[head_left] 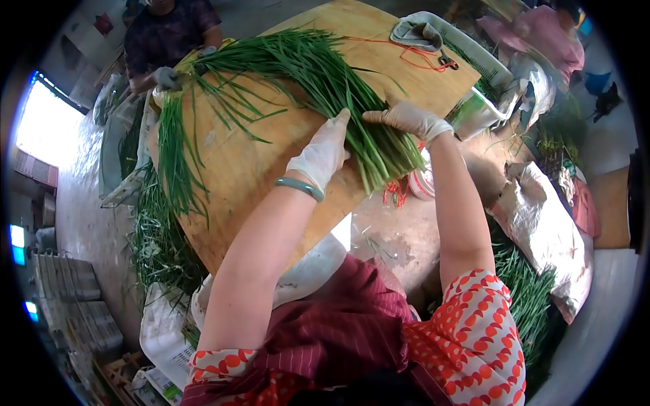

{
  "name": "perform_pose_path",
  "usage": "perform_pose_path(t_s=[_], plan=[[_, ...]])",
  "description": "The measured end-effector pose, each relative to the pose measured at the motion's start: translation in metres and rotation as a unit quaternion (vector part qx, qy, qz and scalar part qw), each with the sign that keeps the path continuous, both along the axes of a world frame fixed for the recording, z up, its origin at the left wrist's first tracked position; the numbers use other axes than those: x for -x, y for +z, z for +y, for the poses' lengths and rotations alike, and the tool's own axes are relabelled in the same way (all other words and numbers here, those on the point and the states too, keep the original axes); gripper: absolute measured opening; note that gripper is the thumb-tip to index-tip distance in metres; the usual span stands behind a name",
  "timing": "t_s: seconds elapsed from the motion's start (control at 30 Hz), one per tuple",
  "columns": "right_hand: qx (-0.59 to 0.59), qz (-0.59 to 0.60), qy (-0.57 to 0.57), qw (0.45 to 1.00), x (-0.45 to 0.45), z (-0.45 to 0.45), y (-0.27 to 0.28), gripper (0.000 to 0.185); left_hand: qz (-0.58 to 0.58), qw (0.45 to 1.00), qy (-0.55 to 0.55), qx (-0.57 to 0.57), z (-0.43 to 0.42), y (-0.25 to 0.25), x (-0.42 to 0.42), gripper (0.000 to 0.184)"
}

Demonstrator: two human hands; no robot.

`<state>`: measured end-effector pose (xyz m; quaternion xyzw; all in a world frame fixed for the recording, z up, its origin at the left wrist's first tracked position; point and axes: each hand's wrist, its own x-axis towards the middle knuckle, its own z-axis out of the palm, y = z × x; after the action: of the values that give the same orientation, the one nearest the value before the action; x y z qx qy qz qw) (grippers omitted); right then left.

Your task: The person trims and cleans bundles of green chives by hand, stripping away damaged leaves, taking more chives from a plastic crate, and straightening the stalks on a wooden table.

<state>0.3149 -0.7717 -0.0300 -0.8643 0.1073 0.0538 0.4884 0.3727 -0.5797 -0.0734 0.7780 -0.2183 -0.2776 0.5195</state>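
Observation:
A long bundle of green Chinese chives lies across a wooden board, its pale stalk ends pointing toward me past the board's near edge. My left hand, in a white glove, grips the bundle's left side near the stalks, thumb on top and the other fingers partly hidden. On the other side, my gloved right hand is closed over the stalks, with its fingertips reaching across them. Loose chives hang over the board's left edge.
The wooden board carries orange ties, scissors and a grey cloth. A co-worker handles chives at the far left. White crates stand at right, a sack on the floor, and a tub below.

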Motion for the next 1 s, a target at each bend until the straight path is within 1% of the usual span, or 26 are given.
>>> perform_pose_path(t_s=[0.03, 0.07, 0.1, 0.13, 0.17, 0.2, 0.23, 0.27, 0.3, 0.33, 0.37, 0.4, 0.43, 0.47, 0.53, 0.57, 0.7, 0.73, 0.8, 0.87, 0.9, 0.93, 1.0], plan=[[-0.013, 0.030, 0.012, 0.999, 0.004, 0.008, 0.016, 0.116, 0.049, 0.998, 0.016, 0.029, -0.002, 0.019, 0.011, 0.054], [-0.012, 0.030, 0.014, 0.999, 0.006, 0.016, 0.023, 0.116, 0.098, 0.993, 0.033, 0.057, -0.004, 0.039, 0.022, 0.055], [0.116, 0.061, 0.032, 0.991, 0.007, 0.026, 0.027, 0.119, 0.255, 0.951, 0.080, 0.155, -0.011, 0.029, 0.013, 0.061], [0.242, 0.091, 0.048, 0.965, 0.008, 0.038, 0.028, 0.122, -0.074, 0.992, -0.104, 0.019, -0.004, 0.019, 0.003, 0.060], [0.325, 0.118, 0.014, 0.938, 0.005, 0.050, 0.014, 0.126, -0.437, 0.881, -0.155, -0.088, 0.003, 0.009, -0.007, 0.060], [0.325, 0.119, 0.017, 0.938, 0.003, 0.055, 0.009, 0.126, -0.435, 0.883, -0.153, -0.090, 0.007, 0.025, -0.003, 0.060], [0.345, 0.130, -0.009, 0.929, 0.002, 0.058, 0.005, 0.126, -0.148, 0.980, -0.096, -0.088, 0.009, 0.043, -0.001, 0.058], [0.364, 0.141, -0.036, 0.920, 0.002, 0.059, 0.003, 0.128, 0.153, 0.985, -0.030, -0.078, 0.011, 0.055, -0.001, 0.058], [0.376, 0.124, -0.034, 0.917, 0.006, 0.057, 0.006, 0.127, 0.048, 0.985, -0.066, -0.149, 0.016, 0.053, -0.014, 0.052], [0.375, 0.126, -0.032, 0.918, 0.007, 0.053, 0.006, 0.127, 0.050, 0.985, -0.065, -0.150, 0.025, 0.045, -0.015, 0.052], [0.373, 0.113, -0.006, 0.921, 0.007, 0.048, 0.006, 0.124, -0.145, 0.979, -0.055, -0.129, 0.034, 0.032, -0.013, 0.047], [0.371, 0.099, 0.018, 0.923, 0.007, 0.040, 0.006, 0.122, -0.335, 0.935, -0.044, -0.102, 0.043, 0.017, -0.011, 0.043], [0.377, 0.070, 0.031, 0.923, 0.003, 0.028, -0.007, 0.121, -0.334, 0.925, -0.129, -0.127, 0.053, -0.002, -0.008, 0.042], [0.375, 0.070, 0.027, 0.924, 0.004, 0.029, -0.003, 0.121, -0.336, 0.924, -0.133, -0.127, 0.056, -0.002, 0.006, 0.042], [0.408, 0.106, 0.051, 0.905, 0.009, 0.032, 0.003, 0.120, -0.359, 0.913, -0.117, -0.156, 0.056, 0.001, 0.036, 0.046], [0.408, 0.110, 0.048, 0.905, 0.010, 0.032, 0.002, 0.120, -0.343, 0.921, -0.099, -0.153, 0.053, 0.003, 0.039, 0.053], [0.369, 0.097, 0.014, 0.924, 0.014, 0.030, -0.006, 0.121, -0.337, 0.931, -0.080, -0.119, 0.038, 0.002, 0.036, 0.058], [0.346, 0.091, 0.001, 0.934, 0.014, 0.029, -0.006, 0.121, -0.352, 0.921, -0.087, -0.139, 0.034, -0.002, 0.033, 0.060], [0.343, 0.092, -0.005, 0.935, 0.016, 0.033, 0.000, 0.121, -0.373, 0.910, -0.091, -0.160, 0.028, -0.008, 0.029, 0.062], [0.343, 0.094, -0.007, 0.935, 0.017, 0.039, 0.002, 0.121, -0.416, 0.874, -0.115, -0.226, 0.024, -0.008, 0.029, 0.062], [0.349, 0.089, -0.021, 0.933, 0.018, 0.040, -0.001, 0.121, -0.398, 0.885, -0.107, -0.217, 0.024, -0.005, 0.030, 0.062], [0.355, 0.084, -0.037, 0.930, 0.018, 0.041, -0.002, 0.121, -0.400, 0.885, -0.105, -0.215, 0.025, -0.002, 0.032, 0.062], [0.349, 0.085, -0.041, 0.932, 0.019, 0.041, 0.001, 0.122, -0.429, 0.876, -0.057, -0.214, 0.028, 0.008, 0.040, 0.061]])
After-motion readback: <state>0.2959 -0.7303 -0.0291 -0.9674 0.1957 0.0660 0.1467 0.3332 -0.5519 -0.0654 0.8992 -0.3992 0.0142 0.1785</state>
